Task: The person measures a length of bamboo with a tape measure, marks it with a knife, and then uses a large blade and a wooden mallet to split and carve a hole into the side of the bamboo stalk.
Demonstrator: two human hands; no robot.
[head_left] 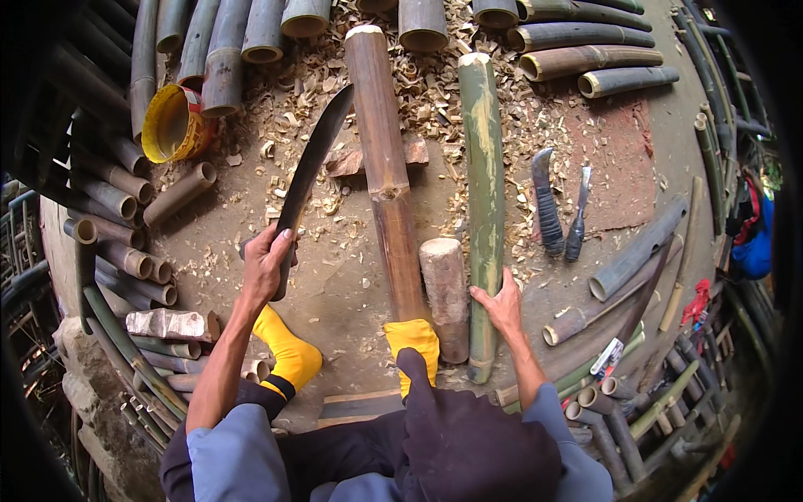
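Note:
My left hand (272,258) is wrapped round the handle end of a machete (311,163), whose long dark blade points up and away with its tip near the brown bamboo pole. My right hand (500,305) grips the lower part of a green bamboo pole (483,167), thumb on the near side and fingers partly hidden behind it. Patches of its green skin are scraped pale. Left of it, the brown bamboo pole (387,151) lies over a reddish block (343,161), its lower end at my yellow-socked foot (412,339). A short log (443,293) sits between the poles.
A hooked knife (548,205) and a chisel-like tool (579,213) lie right of the green pole. Curled shavings (435,109) cover the far ground. Cut bamboo tubes (305,17) ring the space. A yellow-rimmed bucket (171,125) stands far left, a pale block (171,325) at left.

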